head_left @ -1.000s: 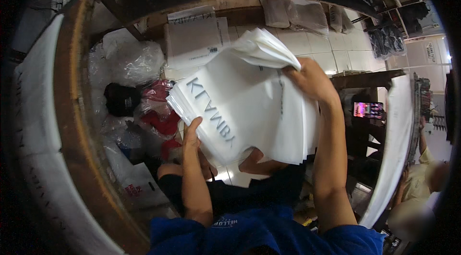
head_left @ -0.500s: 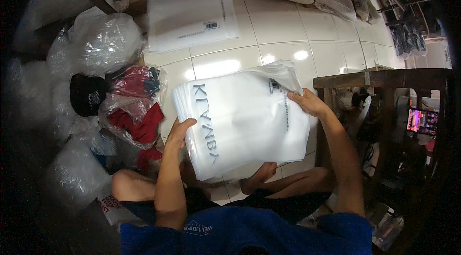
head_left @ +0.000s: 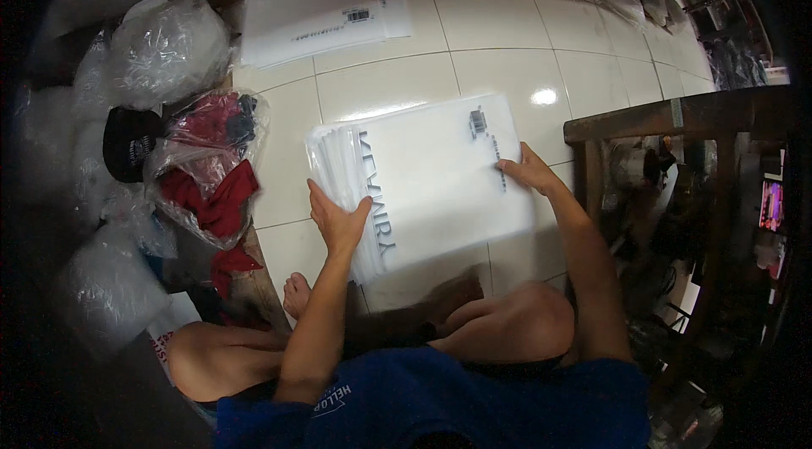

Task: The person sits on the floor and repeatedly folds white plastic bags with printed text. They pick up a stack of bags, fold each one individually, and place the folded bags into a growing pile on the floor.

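Note:
A thick stack of frosted white plastic bags (head_left: 440,170), printed with dark letters and a barcode, lies level in front of me, low over the tiled floor. Its left edge is bunched into layered folds. My left hand (head_left: 337,225) grips that edge, thumb on top and fingers stretched along the outer side. At the opposite edge, my right hand (head_left: 533,174) has its thumb on the top bag; its other fingers are mostly hidden beside or beneath the stack.
More flat frosted bags (head_left: 309,13) lie on the floor at the far left. Clear bundles (head_left: 169,52), a black cap (head_left: 133,145) and bagged red cloth (head_left: 211,195) crowd the left side. A dark wooden frame (head_left: 677,115) stands at right, with a lit screen (head_left: 770,202) beyond.
The stack has gone from bowed and tilted to flat and lower. My left hand has slid onto its bunched edge with fingers more stretched; the right keeps its edge. The view has shifted.

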